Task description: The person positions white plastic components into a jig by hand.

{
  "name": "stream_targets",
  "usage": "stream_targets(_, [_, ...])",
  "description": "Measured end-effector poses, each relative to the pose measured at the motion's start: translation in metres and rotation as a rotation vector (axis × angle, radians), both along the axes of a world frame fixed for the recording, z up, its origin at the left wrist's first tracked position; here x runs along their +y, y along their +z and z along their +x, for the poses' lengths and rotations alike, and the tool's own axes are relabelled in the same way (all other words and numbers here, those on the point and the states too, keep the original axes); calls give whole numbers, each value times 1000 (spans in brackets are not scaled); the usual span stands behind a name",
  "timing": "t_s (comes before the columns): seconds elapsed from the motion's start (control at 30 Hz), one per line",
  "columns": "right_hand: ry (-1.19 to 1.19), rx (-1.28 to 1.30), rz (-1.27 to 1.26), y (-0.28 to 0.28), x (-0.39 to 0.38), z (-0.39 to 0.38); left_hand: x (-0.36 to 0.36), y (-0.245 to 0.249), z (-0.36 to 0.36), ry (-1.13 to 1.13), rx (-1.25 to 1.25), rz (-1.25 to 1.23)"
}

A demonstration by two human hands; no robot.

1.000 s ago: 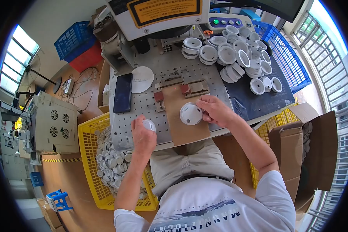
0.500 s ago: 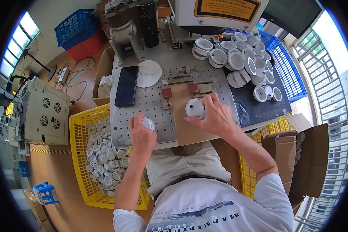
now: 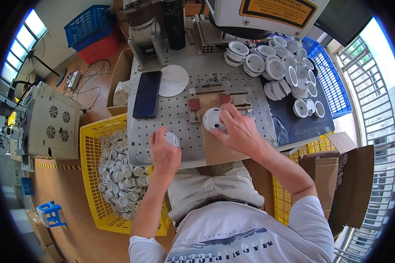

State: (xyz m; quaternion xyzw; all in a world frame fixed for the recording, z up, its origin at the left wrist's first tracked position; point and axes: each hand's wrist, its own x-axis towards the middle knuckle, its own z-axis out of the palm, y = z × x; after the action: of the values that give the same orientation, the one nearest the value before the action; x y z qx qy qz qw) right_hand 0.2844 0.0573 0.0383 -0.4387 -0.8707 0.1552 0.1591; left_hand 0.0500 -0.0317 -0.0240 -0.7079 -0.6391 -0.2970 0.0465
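My right hand [image 3: 239, 127] grips a round white plastic housing [image 3: 212, 119] by its right side, its face with small dark holes turned up. The housing is just below the metal fixture [image 3: 219, 99] with red pads, above a brown board [image 3: 219, 148]. In my left hand [image 3: 166, 152] is a second white round part [image 3: 172, 139], held near the table's front edge. The fingers of that hand wrap round it and cover much of it.
Many white ring-shaped parts [image 3: 274, 69] are piled on a black mat at the right. A phone [image 3: 147, 95] and a white disc [image 3: 174, 80] lie on the perforated metal table [image 3: 180, 115]. A yellow basket [image 3: 89, 184] of white parts stands at the left, an open cardboard box [image 3: 314, 177] at the right.
My right hand has turned the white housing and shifted it a little left relative to the fixture. My left hand keeps its part in about the same place. The camera view has shifted slightly.
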Motion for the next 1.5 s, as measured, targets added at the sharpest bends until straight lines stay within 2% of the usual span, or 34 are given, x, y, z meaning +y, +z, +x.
stream_targets(0.37, [22, 61, 92, -9, 18, -13, 1, 1, 1, 18, -53, 0])
stream_targets(0.7, [9, 80, 70, -15, 31, -19, 2, 7, 1, -14, -37, 13])
stream_targets(0.8, [-9, 72, 155, -22, 37, -22, 2, 5, 1, 2, -31, 11])
stream_targets(1.07, [-214, 158, 179, -19, 20, -17, 0, 0, 0, 44, -22, -28])
stream_targets(1.17, [-229, 163, 187, -28, 23, -15, 1, 4, 1, -8, -22, 7])
stream_targets(1.5, [-305, 269, 134, -33, 8, 13, 2, -1, 0, 31, -67, 20])
